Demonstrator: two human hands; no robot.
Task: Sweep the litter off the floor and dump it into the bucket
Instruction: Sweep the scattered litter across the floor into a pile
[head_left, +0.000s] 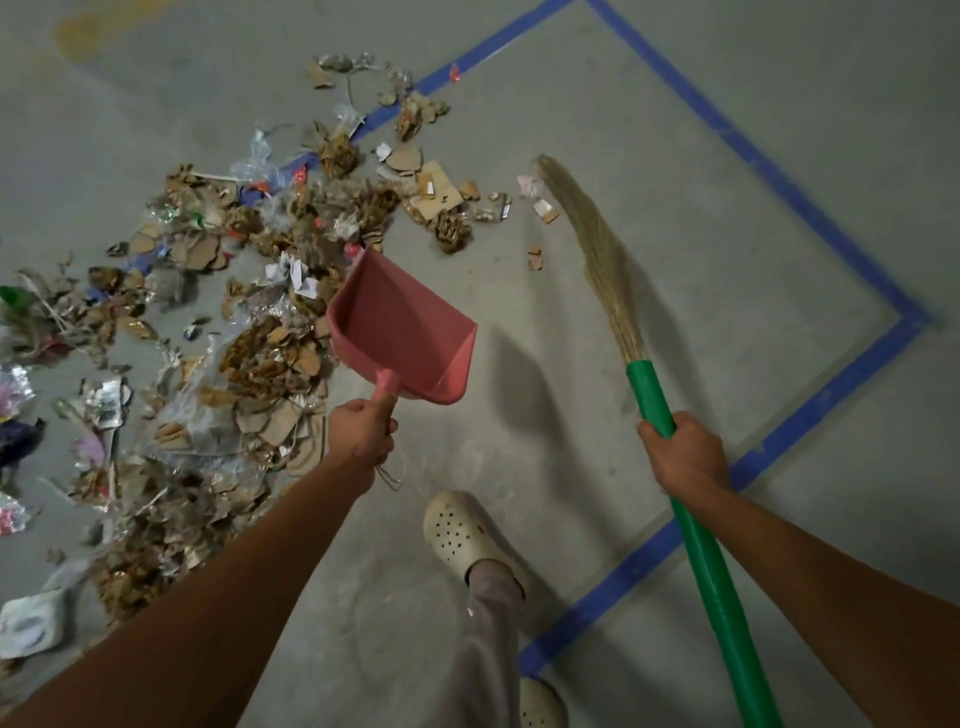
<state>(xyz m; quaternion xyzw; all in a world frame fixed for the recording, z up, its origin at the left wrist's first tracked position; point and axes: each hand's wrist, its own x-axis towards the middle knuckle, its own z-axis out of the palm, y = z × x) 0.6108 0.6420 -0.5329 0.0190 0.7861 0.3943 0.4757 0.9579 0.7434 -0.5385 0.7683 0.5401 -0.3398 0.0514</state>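
Left grip (361, 431) wrapped tight round the stub handle of the pink dustpan (400, 327). Pan is empty, looks raised off the floor (649, 130), mouth toward 12-1 o'clock. Right grip (683, 457) closed round the green handle of the grass broom (706, 545). Broom's long axis runs 5 to 11 o'clock, bristle tip up by the stray scraps; can't tell if it touches the floor.

Litter (260, 291), mostly cardboard bits, dry leaves, foil and plastic, spreads from 9 to 12 o'clock of the left grip, its near edge just beside the pan. Left grip is the nearer one; the bristles sit at the heap's 3 o'clock edge.

Likely next: pan down at the heap's edge with its mouth facing the litter, broom drawing scraps in.

Bucket not in view. Blue tape (779, 171) lines the floor; cream clog (457, 535) at 6 o'clock.
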